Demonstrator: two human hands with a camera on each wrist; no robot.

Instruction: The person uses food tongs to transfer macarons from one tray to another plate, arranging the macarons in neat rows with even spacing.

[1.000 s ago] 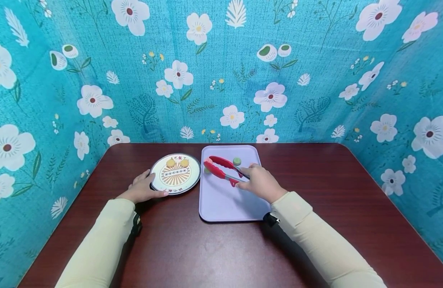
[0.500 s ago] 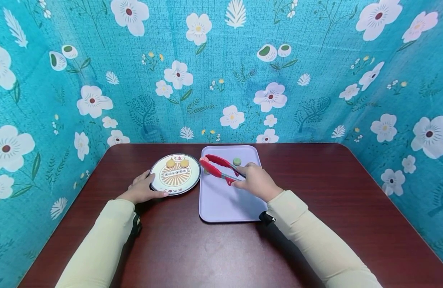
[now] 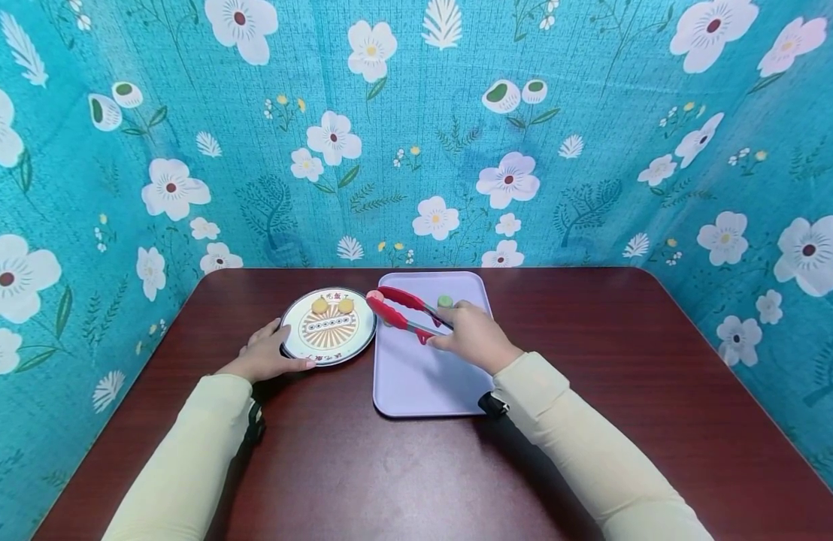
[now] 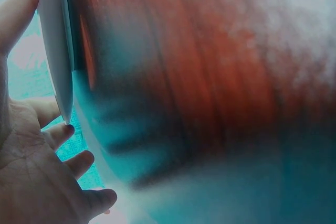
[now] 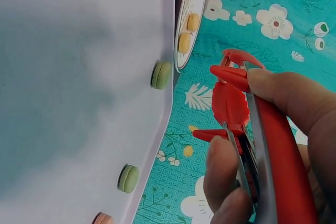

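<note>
My right hand grips a pair of red-tipped tongs. Held in their tips is a pink macaron, above the gap between plate and tray. My left hand holds the left rim of a round patterned plate, its thumb along the near edge. Two yellow macarons sit toward the plate's far side. On the lilac tray lie a green macaron and, in the right wrist view, a second green macaron near the tray's edge, plus another pink macaron.
Plate and tray stand side by side on a dark wooden table. A turquoise flowered cloth closes off the back and both sides. The tray's raised rim runs between the macarons and the plate.
My right hand has moved left, carrying the tongs and pink macaron from over the tray toward the plate. My left hand has stayed at the plate.
</note>
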